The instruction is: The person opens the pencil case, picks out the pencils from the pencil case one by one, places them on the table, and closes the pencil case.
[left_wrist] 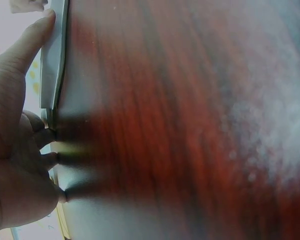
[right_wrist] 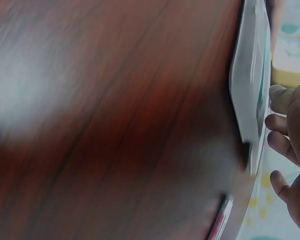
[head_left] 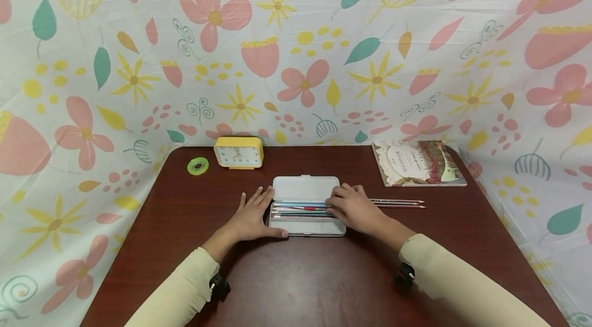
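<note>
Centre of the frame, on the dark red-brown bench point(head_left: 300, 275): we find a pale pencil case point(head_left: 296, 227), its lid point(head_left: 306, 188) folded back toward the top of the frame. Several pencils point(head_left: 296, 212) lie lengthwise in it. We note the left hand point(head_left: 252, 219) at the case's left end, released, fingers straight and spread, thumb against the lower left corner. The right hand point(head_left: 355, 209) is over the case's right end, fingers bent down at the pencils; we cannot tell whether it grasps any. Right of centre, beside this hand, we see loose pencils point(head_left: 400, 203), points to the right. Upper left: a yellow clock point(head_left: 238, 154), a green disc point(head_left: 191, 167) near its left side. Upper right: a booklet point(head_left: 420, 163). Behind everything we record a floral cloth point(head_left: 305, 23).
</note>
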The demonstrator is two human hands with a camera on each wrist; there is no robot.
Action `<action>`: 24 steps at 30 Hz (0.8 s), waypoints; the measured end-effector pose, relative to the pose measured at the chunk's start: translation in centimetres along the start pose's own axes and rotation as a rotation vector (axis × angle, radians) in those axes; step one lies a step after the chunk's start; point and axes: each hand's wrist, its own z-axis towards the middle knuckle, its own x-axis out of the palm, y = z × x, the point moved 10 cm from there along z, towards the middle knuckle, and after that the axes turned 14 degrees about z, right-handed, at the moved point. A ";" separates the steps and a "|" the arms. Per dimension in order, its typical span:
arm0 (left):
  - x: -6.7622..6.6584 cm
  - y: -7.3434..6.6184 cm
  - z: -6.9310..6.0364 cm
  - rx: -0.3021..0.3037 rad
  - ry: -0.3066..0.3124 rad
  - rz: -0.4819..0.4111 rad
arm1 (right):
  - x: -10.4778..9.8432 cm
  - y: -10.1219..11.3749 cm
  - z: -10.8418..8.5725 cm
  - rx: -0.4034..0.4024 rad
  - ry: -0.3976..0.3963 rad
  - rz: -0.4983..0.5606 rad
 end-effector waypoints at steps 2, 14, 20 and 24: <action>0.0 0.0 0.0 0.003 -0.001 0.001 | 0.6 0.6 0.4 -0.015 0.015 -0.001; -0.1 -0.1 -0.1 -0.002 0.002 -0.007 | 1.7 1.3 1.2 0.029 0.029 -0.025; 0.0 -0.1 -0.1 0.003 -0.002 -0.015 | 1.9 1.2 1.5 0.057 0.047 -0.002; -0.1 -0.1 -0.1 0.010 -0.012 -0.035 | 2.3 1.3 1.9 0.072 0.061 -0.006</action>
